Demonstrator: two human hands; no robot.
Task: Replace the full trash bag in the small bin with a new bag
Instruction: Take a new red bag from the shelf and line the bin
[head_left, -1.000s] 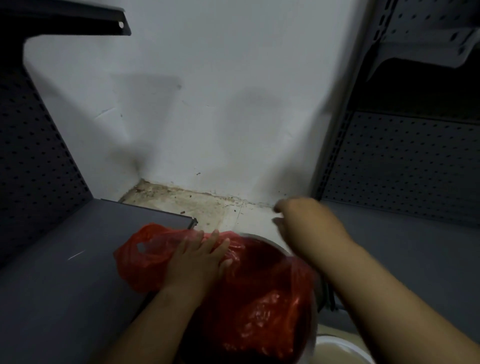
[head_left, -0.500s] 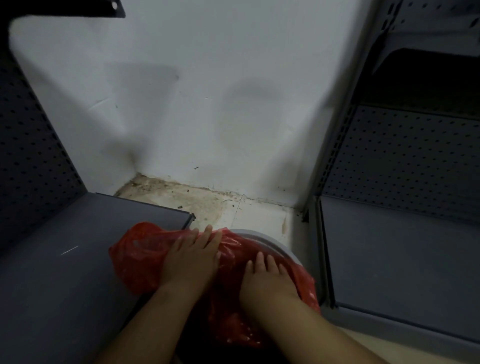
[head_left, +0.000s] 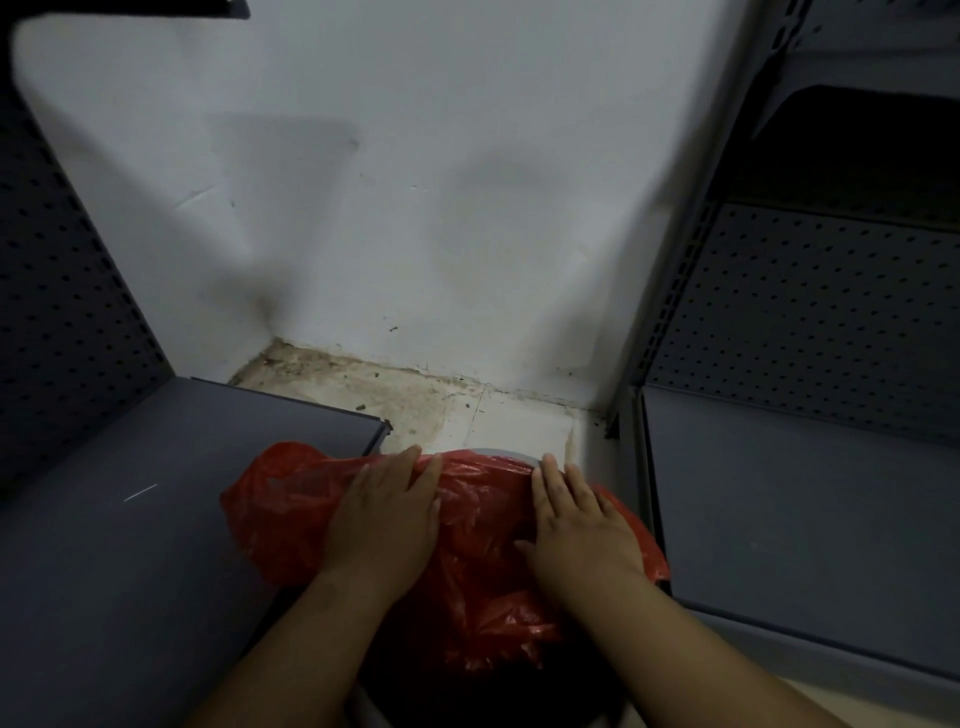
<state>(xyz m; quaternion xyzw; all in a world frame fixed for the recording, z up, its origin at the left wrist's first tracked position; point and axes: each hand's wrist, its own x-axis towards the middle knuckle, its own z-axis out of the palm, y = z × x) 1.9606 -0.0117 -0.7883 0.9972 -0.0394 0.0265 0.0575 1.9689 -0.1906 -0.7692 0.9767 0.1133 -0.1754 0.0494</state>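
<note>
- Grey metal shelving closes us in on both sides of a dim corner, and we work between the two units, near the floor.
- Nearest us, our two bare forearms reach forward and down over the dark mouth of the small bin (head_left: 498, 453), of which only a thin curved grey rim shows at the far side.
- Our left hand (head_left: 385, 519) lies flat on the red bag (head_left: 483, 525), fingers (head_left: 400, 465) straight and close together, pressing the thin, glossy, crinkled plastic toward the far rim; it grips nothing.
- Our right hand (head_left: 576, 525) lies flat in the same way on the bag's right part, straight fingers reaching the rim, thumb spread inward.
- The bag drapes over the bin's top, and a loose wrinkled fold spills left onto the left shelf (head_left: 156, 519), a smooth matte grey board.
- The right shelf (head_left: 805, 519) is a similar flat grey board, backed by a perforated panel (head_left: 831, 322).
- Beyond the bin, pale floor tiles (head_left: 509, 421) carry brown grime along the wall's foot.
- Farthest, the white wall (head_left: 415, 182) is smooth, with faint scuffs.
</note>
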